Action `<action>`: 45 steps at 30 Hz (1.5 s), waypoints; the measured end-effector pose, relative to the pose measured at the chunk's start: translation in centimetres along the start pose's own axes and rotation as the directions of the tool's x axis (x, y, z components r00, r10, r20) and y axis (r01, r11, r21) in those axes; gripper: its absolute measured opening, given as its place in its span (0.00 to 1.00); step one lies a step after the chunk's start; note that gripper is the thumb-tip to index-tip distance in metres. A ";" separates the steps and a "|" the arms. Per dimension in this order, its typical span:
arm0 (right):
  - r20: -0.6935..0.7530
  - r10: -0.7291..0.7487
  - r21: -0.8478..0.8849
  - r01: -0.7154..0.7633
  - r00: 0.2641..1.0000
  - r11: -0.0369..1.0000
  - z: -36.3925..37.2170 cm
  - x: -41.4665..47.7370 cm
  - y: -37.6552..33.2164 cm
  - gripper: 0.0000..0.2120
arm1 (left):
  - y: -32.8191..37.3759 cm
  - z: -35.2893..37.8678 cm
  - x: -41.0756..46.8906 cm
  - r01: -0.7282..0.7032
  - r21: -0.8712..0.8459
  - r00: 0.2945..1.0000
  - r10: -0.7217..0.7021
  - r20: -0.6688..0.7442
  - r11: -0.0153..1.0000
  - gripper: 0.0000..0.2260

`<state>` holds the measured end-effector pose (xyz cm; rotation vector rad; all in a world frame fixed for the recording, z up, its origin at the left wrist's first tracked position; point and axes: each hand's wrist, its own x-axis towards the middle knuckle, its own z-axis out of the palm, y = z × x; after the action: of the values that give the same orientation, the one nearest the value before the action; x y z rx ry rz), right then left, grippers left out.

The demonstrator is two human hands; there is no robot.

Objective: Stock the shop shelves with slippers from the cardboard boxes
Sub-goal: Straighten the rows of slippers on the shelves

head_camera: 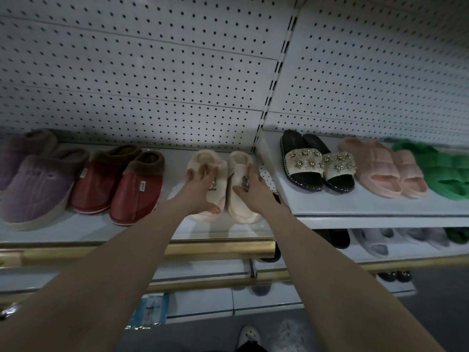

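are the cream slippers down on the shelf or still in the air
On the shelf: the cream slippers sit sole-down, side by side. The left hand and right hand each rest on one.

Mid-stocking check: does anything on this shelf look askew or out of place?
Only one thing: the purple slippers at the far left sit staggered, one behind and partly covered by the other, unlike the side-by-side pairs. The cream slippers under both hands look roughly parallel. Nothing seems spilled or damaged.
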<state>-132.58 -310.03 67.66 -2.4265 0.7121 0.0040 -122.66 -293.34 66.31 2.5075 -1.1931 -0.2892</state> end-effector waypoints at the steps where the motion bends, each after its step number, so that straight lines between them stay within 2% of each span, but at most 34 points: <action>1: 0.000 0.005 0.004 -0.005 1.000 1.000 0.0 0.1 0.0 0.43 | 0.0 0.0 0.0 0.005 0.003 1.000 -0.005 -0.004 1.000 0.53; 10: 0.002 0.033 0.030 -0.033 0.999 0.999 0.2 0.2 -0.4 0.43 | -0.3 1.0 0.3 0.097 -0.011 0.995 -0.096 0.015 0.995 0.53; 18: -0.043 0.027 0.025 -0.026 0.999 0.999 0.0 -0.7 -1.1 0.39 | 0.0 1.3 -0.8 0.058 0.014 0.995 -0.057 -0.076 0.998 0.43; 24: -0.080 -0.127 -0.083 0.120 0.989 0.989 -1.1 -2.4 -2.8 0.32 | 1.6 -0.8 -2.1 0.004 -0.053 0.963 -0.018 -0.267 0.999 0.34; 28: -0.104 -0.230 -0.111 0.219 0.968 0.969 -2.1 -3.8 -3.2 0.26 | 2.9 -2.5 -3.3 0.016 -0.109 0.945 -0.050 -0.322 0.994 0.35; 37: -0.090 -0.352 -0.160 0.336 0.931 0.928 -2.2 -6.3 -5.8 0.31 | 3.2 -4.6 -8.9 0.033 -0.133 0.888 -0.091 -0.451 0.990 0.33; 45: -0.083 -0.421 -0.149 0.406 0.903 0.901 1.6 -6.4 -12.3 0.32 | -3.2 -7.9 -11.7 0.115 -0.087 0.889 -0.142 -0.435 0.990 0.31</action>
<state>-131.78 -297.75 74.16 -2.6747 0.2321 -0.2684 -125.10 -280.60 72.72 2.4224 -0.8244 0.2056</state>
